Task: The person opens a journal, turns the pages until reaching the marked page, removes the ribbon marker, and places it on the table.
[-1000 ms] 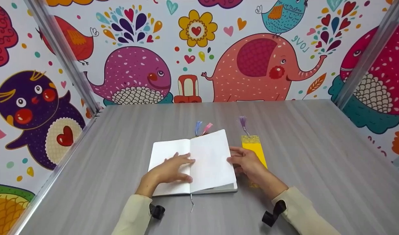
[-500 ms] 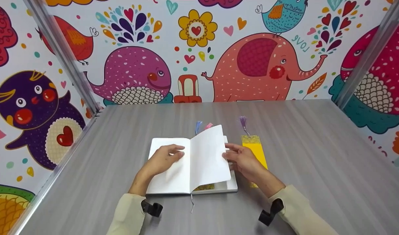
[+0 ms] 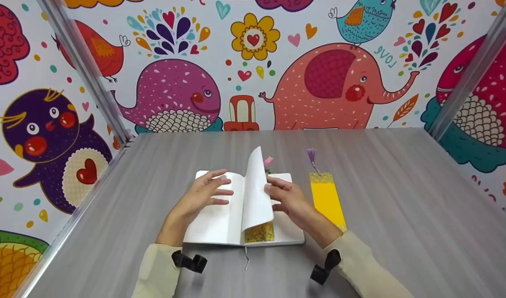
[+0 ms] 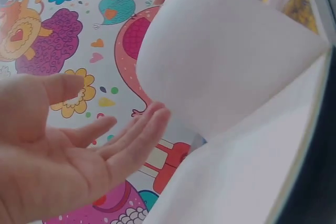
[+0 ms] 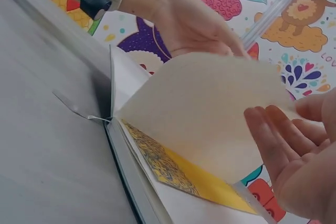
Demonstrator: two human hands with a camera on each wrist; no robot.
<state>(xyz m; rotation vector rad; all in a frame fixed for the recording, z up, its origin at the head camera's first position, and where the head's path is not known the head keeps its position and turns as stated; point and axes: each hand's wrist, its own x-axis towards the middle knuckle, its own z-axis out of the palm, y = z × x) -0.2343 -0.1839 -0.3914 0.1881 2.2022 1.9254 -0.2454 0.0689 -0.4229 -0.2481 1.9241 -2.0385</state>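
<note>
A white-paged notebook [image 3: 290, 234] lies spread on the table. My right hand [image 3: 292, 201] pinches the outer edge of one page [image 3: 255, 198] between thumb and fingers, and that page stands raised and curved over the right half. Beneath it lies a yellow bookmark [image 5: 210, 184] with a glittery patterned end, partly covered by the page. A pink tassel [image 3: 268, 160] pokes out past the book's top. My left hand [image 3: 197, 198] hovers over the left page with its fingers spread, holding nothing; the left wrist view shows it beside the raised page [image 4: 226, 51].
Right of the notebook lies another yellow bookmark [image 3: 327, 203] with a purple tassel [image 3: 311, 156]. A thin ribbon [image 3: 247, 258] trails from the book's spine onto the grey table [image 3: 381, 186]. Cartoon-printed walls [image 3: 336, 95] enclose the table at the back and sides.
My right hand has drawn the page up and leftward, uncovering the bookmark under it; the blue tassel is now hidden. My left hand has lifted off the left page and spread its fingers.
</note>
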